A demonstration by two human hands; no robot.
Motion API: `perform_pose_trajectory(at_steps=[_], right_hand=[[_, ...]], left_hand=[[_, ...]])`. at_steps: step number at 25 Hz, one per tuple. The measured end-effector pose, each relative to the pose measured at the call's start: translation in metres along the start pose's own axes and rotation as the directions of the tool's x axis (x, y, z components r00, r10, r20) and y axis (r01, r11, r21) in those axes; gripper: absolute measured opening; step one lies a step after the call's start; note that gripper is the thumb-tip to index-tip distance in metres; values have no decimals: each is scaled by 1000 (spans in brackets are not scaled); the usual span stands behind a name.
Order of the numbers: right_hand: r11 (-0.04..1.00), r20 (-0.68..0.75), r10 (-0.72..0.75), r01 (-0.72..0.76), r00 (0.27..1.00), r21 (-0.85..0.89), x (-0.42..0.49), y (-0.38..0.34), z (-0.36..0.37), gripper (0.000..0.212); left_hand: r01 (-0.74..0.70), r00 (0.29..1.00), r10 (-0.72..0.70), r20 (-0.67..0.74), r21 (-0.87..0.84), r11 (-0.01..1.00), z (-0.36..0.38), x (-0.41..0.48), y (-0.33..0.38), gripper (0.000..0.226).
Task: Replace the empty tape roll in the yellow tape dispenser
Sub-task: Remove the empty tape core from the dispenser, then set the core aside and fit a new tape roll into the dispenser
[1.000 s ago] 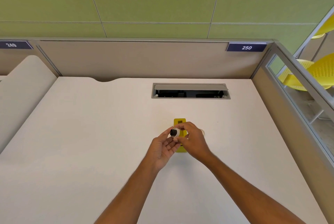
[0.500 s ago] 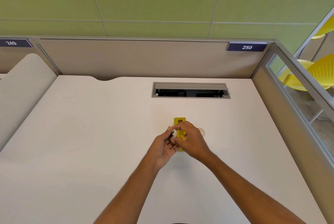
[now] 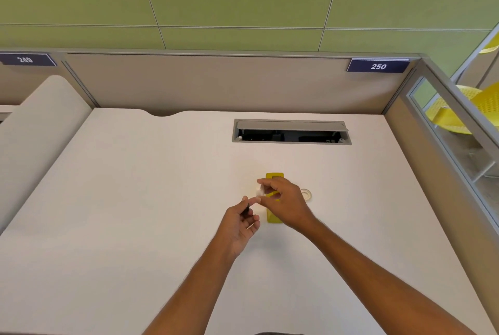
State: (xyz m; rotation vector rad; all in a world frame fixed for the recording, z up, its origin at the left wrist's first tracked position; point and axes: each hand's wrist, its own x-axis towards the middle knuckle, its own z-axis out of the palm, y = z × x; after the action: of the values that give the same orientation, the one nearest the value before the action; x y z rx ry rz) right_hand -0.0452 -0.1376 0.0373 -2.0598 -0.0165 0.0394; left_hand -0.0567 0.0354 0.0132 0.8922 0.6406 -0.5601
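The yellow tape dispenser [image 3: 274, 218] lies on the white desk [image 3: 135, 213], mostly hidden under my right hand [image 3: 286, 203]. My right hand pinches a small white empty tape roll [image 3: 259, 191] between thumb and fingers, just left of the dispenser. A little lower left, my left hand [image 3: 241, 222] holds a small black spindle piece [image 3: 246, 209] in its curled fingers. A clear tape roll [image 3: 306, 194] lies flat on the desk just right of my right hand.
An open grey cable hatch [image 3: 291, 132] is set into the desk behind the dispenser. Beige partition walls [image 3: 216, 83] close the back and right sides. Yellow chairs [image 3: 464, 110] show beyond the glass at the right.
My hands were joined on the white roll with the black piece inside it. They have come apart: the left hand moved down-left with the black piece, the right keeps the white roll.
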Motion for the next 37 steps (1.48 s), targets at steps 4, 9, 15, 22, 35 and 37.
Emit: perform_pose_trajectory(at_steps=[4,9,15,22,35,37], right_hand=[[995,44,28,-23,999,-94,30,-9,22,52],[960,211,40,21,977,-278,65,-21,64,44],[844,393,65,159,917,-513,99,-24,112,45],[718,495,118,270,861,-641,114,-18,138,39],[876,346,86,94,934,-473,99,-7,94,47],[903,265,70,51,962,-426,95,-5,73,44]], left_hand=[[-48,998,48,-45,-8,999,-28,-4,3,22],[-75,988,76,-136,17,997,-60,-13,12,29],[-56,985,43,-170,-74,996,-95,-14,25,31],[-85,984,70,-162,-82,993,-115,-9,36,22],[-92,988,95,-119,33,995,-89,10,31,20],[-103,992,105,-66,31,994,-76,12,28,21]])
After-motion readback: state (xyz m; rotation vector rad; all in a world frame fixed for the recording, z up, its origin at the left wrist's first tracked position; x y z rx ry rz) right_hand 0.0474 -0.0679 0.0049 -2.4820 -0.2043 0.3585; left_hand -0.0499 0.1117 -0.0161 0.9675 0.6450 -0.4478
